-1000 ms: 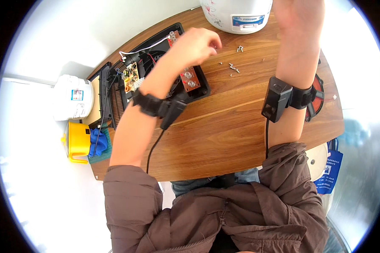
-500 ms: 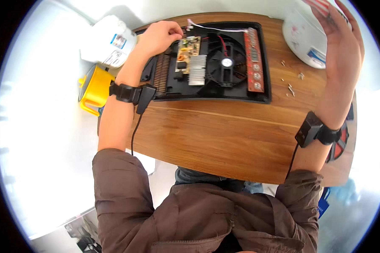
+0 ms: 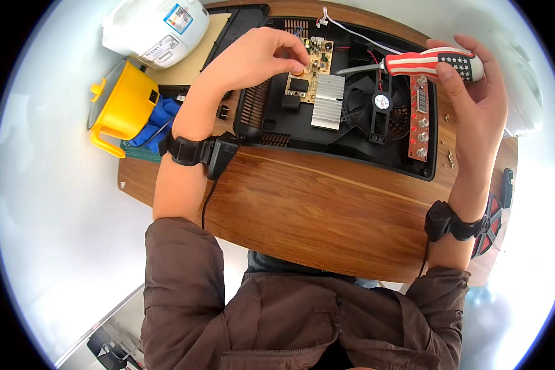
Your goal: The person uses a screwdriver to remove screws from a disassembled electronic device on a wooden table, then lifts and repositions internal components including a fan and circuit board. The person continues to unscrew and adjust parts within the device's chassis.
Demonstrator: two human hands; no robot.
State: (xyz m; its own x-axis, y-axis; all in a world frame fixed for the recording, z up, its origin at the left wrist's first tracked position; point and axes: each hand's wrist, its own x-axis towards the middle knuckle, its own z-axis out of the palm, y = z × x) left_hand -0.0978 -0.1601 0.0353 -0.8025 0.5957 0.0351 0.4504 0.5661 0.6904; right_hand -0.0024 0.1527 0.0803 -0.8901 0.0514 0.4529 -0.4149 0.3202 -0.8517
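My right hand (image 3: 475, 92) grips a screwdriver (image 3: 435, 63) by its red, white and dark star-patterned handle. Its metal shaft points left, the tip above the silver finned heat sink (image 3: 328, 102). Over the tan circuit board (image 3: 319, 61), the thumb and forefinger of my left hand (image 3: 253, 58) come together in a pinch. Whatever lies between those fingertips is too small or hidden to make out. Board and heat sink sit in a black plastic housing (image 3: 364, 151), left of a black fan (image 3: 376, 114). A red button board (image 3: 419, 123) lines the housing's right side.
Loose screws (image 3: 450, 159) lie right of the housing. At the left stand a yellow pot (image 3: 126, 105), a blue cloth (image 3: 157, 120) and a white appliance (image 3: 157, 31). A pale rounded container (image 3: 527, 92) is beyond my right hand. A white cable (image 3: 357, 32) arches over the housing.
My right hand has brought the screwdriver down and left over the housing. My left hand has moved from the board's upper left edge onto the board. The whole view has shifted.
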